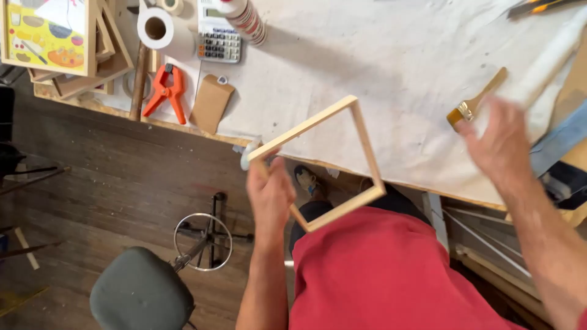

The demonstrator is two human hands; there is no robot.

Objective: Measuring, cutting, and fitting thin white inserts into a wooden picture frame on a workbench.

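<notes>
My left hand [269, 194] grips one side of a bare wooden frame [365, 146], an open square of thin pale strips held tilted over the workbench edge and my red shirt. A small white round thing sits at the frame's left corner beside my fingers. My right hand [500, 142] is blurred, fingers apart, holding nothing, hovering over the white cloth close to a flat paintbrush [474, 102] with a wooden handle.
The cloth-covered workbench [342, 67] carries a calculator [219, 38], a tape roll [156, 27], an orange spring clamp [165, 91], a brown card [211, 102], a glue bottle [246, 18] and stacked frames with a colourful picture [49, 36]. A grey stool [142, 292] stands on the wood floor.
</notes>
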